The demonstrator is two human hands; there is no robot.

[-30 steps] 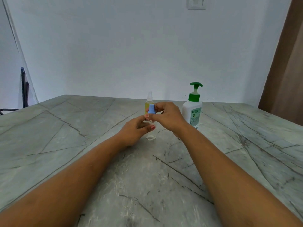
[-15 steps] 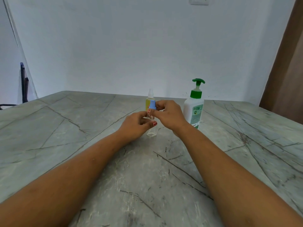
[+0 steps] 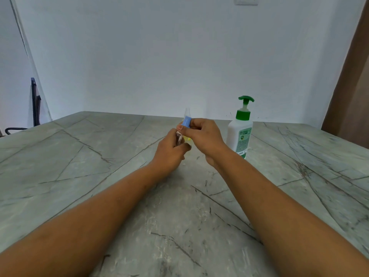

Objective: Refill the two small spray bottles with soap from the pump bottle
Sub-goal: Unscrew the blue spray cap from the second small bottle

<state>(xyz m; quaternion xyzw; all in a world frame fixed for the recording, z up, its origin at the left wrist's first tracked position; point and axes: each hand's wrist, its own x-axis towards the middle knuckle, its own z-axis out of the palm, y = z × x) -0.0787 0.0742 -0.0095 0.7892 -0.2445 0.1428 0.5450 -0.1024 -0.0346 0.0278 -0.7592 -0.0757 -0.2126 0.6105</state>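
The grey veined table (image 3: pixel 299 196) lies wide in front of me, and on it the white pump bottle (image 3: pixel 239 134) with its green pump head stands upright, just beside my right hand (image 3: pixel 203 136) on its outer side. This hand is therefore the nearer one to it, while my left hand (image 3: pixel 169 152) is further away. Both hands meet above the table in the middle. The left hand has its fingers curled around the body of the clear spray bottle (image 3: pixel 179 138), and the right hand pinches the blue cap (image 3: pixel 186 122) at the top of it between thumb and fingers. The long axis of this little bottle is tilted, with the cap end up and leaning to the right and away from me, so I judge that the cap must come off along this slanted line, pulled up and away from the left hand. The second spray bottle (image 3: pixel 187 112) stands behind my hands; only its clear top and a bit of yellow lower down are visible. The label (image 3: pixel 243 136) on the pump bottle is green and white, but I cannot read the writing.
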